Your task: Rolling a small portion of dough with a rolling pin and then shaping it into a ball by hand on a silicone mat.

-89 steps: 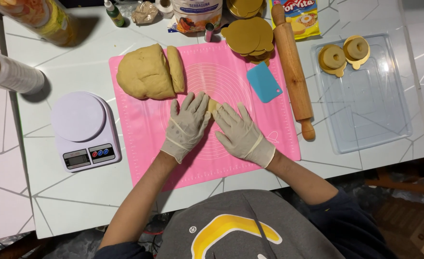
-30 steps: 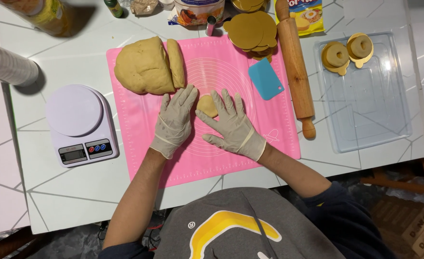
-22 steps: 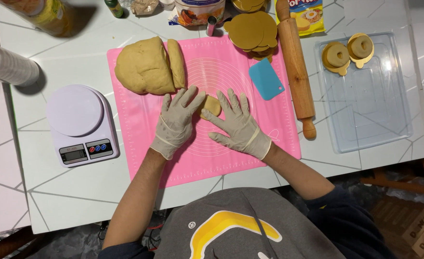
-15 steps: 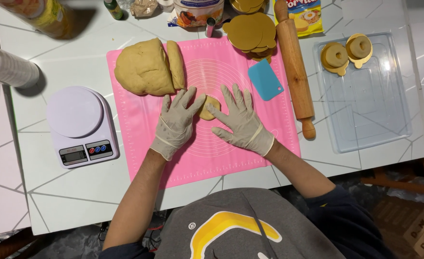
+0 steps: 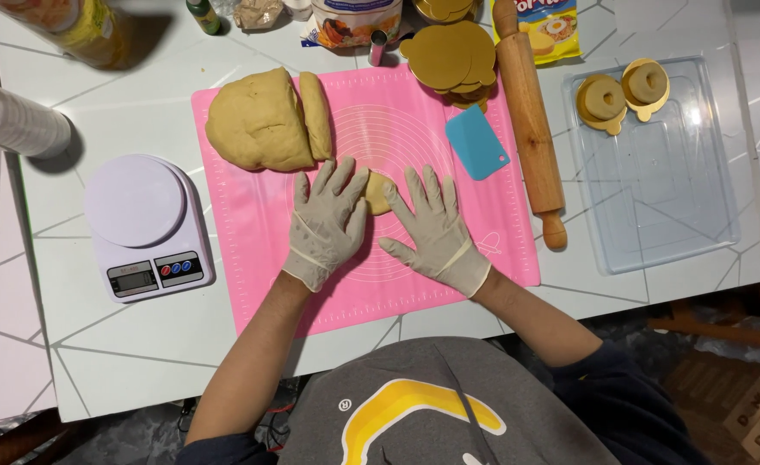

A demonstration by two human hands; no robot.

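The gloved left hand [image 5: 327, 226] lies flat on the pink silicone mat [image 5: 251, 258], fingers spread. The small tan dough piece [image 5: 377, 191] sits between both hands' fingertips, touching them. The gloved right hand [image 5: 432, 226] mirrors it, fingers splayed.

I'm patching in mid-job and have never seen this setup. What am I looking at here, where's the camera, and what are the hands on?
There is no machine: a person works with two hands in pale gloves. The one picture comes from a camera on the person's head, looking straight down at a white table. The left hand and right hand lie flat, fingers spread, on a pink silicone mat, with a small tan dough piece between them; neither grips anything. On the mat also sit a big tan dough lump and a blue plastic scraper. Nearby: a wooden rolling pin, a white kitchen scale and a clear plastic tray.
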